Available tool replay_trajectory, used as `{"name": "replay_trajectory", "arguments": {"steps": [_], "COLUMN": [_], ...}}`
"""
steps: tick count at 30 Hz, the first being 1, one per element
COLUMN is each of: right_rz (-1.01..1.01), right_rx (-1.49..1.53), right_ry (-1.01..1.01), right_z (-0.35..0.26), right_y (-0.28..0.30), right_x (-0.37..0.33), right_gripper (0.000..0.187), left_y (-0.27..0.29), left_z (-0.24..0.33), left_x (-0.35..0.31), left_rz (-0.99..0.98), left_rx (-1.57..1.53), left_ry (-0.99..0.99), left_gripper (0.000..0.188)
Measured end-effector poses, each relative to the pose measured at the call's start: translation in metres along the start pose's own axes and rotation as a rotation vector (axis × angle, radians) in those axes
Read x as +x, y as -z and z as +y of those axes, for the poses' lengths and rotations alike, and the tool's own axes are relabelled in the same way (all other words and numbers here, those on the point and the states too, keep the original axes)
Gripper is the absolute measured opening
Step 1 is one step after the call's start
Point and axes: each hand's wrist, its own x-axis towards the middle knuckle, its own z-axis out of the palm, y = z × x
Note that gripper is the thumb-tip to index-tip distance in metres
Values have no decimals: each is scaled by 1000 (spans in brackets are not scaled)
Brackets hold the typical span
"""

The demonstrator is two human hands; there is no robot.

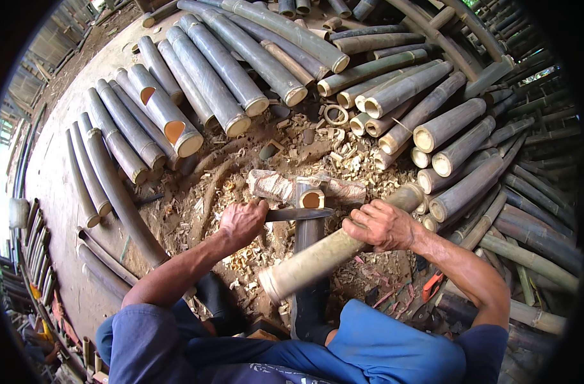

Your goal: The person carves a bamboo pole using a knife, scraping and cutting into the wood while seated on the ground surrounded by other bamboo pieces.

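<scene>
My left hand (pixel 243 223) is closed around the handle of a knife (pixel 300 214), whose blade points right across a dark bamboo tube. That dark bamboo tube (pixel 310 235) lies between my legs, its upper end on a rough wooden block (pixel 272 185). An orange-lined opening (pixel 312 200) is cut near that end. In my right hand (pixel 383 225) is a pale bamboo tube (pixel 311 266), gripped from above and held slantwise. Its near end hangs over my lap, slightly blurred, and its far end reaches toward the stacked tubes on the right.
Wood shavings (pixel 353 160) cover the ground around the block. Several grey bamboo tubes (pixel 205 80) lie in rows ahead and to the left; more are stacked (pixel 462 160) on the right. An orange-handled tool (pixel 431 287) lies by my right forearm. A cut ring (pixel 335 115) sits among the shavings.
</scene>
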Motion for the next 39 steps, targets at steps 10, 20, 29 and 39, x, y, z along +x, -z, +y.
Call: {"name": "replay_trajectory", "arguments": {"steps": [10,20,29,39], "right_rz": [8,46,8,530], "right_rx": [29,-42,-65,959], "right_ry": [44,103,-433,-1023], "right_z": [1,20,38,-21], "right_y": [-1,-6,25,52], "right_x": [14,2,-11,3], "right_gripper": [66,74,89,71], "left_y": [-14,-4,34,70], "left_z": [-11,-5,-35,-66], "left_x": [0,8,40,39], "left_rz": [50,-98,-111,-20], "left_rx": [43,53,-698,-245], "left_ry": [-15,8,-107,-190], "left_gripper": [16,19,41,65]}}
